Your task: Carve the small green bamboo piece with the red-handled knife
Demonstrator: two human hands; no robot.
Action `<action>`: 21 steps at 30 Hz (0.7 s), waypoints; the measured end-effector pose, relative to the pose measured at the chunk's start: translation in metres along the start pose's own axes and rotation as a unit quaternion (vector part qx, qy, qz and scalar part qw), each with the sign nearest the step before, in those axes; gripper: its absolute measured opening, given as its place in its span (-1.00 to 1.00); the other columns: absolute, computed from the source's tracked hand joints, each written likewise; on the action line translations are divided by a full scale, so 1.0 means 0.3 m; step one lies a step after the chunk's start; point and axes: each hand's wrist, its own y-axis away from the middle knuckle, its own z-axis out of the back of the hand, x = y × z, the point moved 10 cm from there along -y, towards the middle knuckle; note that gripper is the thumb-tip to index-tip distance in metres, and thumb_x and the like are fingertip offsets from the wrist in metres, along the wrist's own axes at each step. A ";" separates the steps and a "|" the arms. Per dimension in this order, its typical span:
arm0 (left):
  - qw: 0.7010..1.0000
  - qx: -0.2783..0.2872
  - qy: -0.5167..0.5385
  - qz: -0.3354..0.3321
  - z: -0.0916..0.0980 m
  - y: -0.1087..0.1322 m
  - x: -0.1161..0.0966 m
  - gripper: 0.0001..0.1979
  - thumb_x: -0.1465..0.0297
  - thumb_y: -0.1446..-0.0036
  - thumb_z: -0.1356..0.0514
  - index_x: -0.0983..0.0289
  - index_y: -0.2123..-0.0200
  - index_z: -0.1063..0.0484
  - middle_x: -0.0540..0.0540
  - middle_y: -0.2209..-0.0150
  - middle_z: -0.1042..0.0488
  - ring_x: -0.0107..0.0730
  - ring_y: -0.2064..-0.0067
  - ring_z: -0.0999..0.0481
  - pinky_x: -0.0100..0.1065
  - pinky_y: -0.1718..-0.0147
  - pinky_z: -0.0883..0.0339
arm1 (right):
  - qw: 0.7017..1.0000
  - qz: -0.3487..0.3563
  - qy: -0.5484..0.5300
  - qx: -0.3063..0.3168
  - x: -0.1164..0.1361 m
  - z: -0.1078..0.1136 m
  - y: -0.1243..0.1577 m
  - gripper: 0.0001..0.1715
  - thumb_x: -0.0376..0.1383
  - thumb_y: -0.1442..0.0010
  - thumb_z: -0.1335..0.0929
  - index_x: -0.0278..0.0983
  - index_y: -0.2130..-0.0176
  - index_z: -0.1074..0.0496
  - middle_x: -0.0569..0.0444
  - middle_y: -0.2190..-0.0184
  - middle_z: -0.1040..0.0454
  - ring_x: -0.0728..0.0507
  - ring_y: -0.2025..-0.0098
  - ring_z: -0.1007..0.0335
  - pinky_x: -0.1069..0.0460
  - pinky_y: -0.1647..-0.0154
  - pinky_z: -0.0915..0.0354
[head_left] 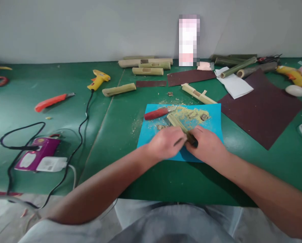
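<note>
A short split bamboo piece (175,120) lies slantwise over a blue sheet (214,116), its near end between my hands. My right hand (208,143) is closed around that near end. My left hand (167,141) is closed against the bamboo's left side, and a small dark strip (178,141) shows at its fingers; their tips are partly hidden. Just beyond the hands, a red-handled knife (156,113) rests on the sheet. Pale bamboo shavings (195,114) are scattered beside it.
Several cut bamboo tubes (147,71) line the back. Brown sandpaper sheets (264,114) and a white paper (235,86) lie right. On the left are a yellow glue gun (99,79), an orange utility knife (52,102) and a purple power strip (46,152) with trailing cords.
</note>
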 end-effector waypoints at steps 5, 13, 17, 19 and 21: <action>0.999 -0.040 -0.018 0.029 0.029 0.003 0.015 -0.72 0.43 -0.36 -0.11 0.28 0.45 -0.42 0.04 0.49 -0.44 -0.41 0.43 -0.42 -0.35 0.43 -0.26 | 1.000 -0.003 -0.004 -0.006 -0.004 -0.001 0.004 -0.87 -0.23 -0.22 -0.39 -0.23 0.30 -0.39 0.00 0.30 -0.47 -0.15 0.28 -0.38 -0.02 0.30 -0.18; 1.000 -0.017 0.011 0.019 0.007 0.009 0.017 -0.70 0.42 -0.37 -0.12 0.29 0.45 -0.44 0.04 0.47 -0.45 -0.43 0.42 -0.44 -0.39 0.42 -0.27 | 1.000 0.000 -0.008 -0.005 -0.009 -0.004 -0.001 -0.87 -0.24 -0.21 -0.41 -0.23 0.33 -0.39 0.01 0.32 -0.47 -0.14 0.29 -0.38 -0.01 0.31 -0.18; 0.999 0.010 0.021 0.025 -0.008 0.007 0.016 -0.72 0.43 -0.38 -0.11 0.30 0.42 -0.46 0.04 0.45 -0.48 -0.44 0.40 -0.46 -0.40 0.40 -0.28 | 1.000 -0.007 -0.001 -0.001 -0.010 -0.004 -0.004 -0.87 -0.24 -0.21 -0.41 -0.24 0.32 -0.40 -0.01 0.31 -0.48 -0.14 0.28 -0.39 -0.01 0.30 -0.19; 0.999 -0.012 0.005 0.040 0.006 0.008 0.021 -0.70 0.42 -0.37 -0.11 0.30 0.44 -0.44 0.04 0.47 -0.46 -0.44 0.42 -0.44 -0.40 0.42 -0.27 | 1.000 -0.016 -0.002 0.005 -0.015 -0.008 -0.004 -0.85 -0.23 -0.21 -0.42 -0.24 0.32 -0.41 -0.01 0.32 -0.48 -0.14 0.29 -0.39 -0.01 0.30 -0.19; 1.000 -0.001 0.011 0.019 -0.004 0.009 0.003 -0.70 0.41 -0.38 -0.10 0.30 0.42 -0.46 0.04 0.46 -0.46 -0.43 0.42 -0.44 -0.39 0.41 -0.29 | 1.000 -0.020 -0.007 0.006 -0.018 -0.011 -0.002 -0.86 -0.23 -0.21 -0.42 -0.24 0.32 -0.41 0.00 0.32 -0.48 -0.14 0.29 -0.40 -0.01 0.30 -0.20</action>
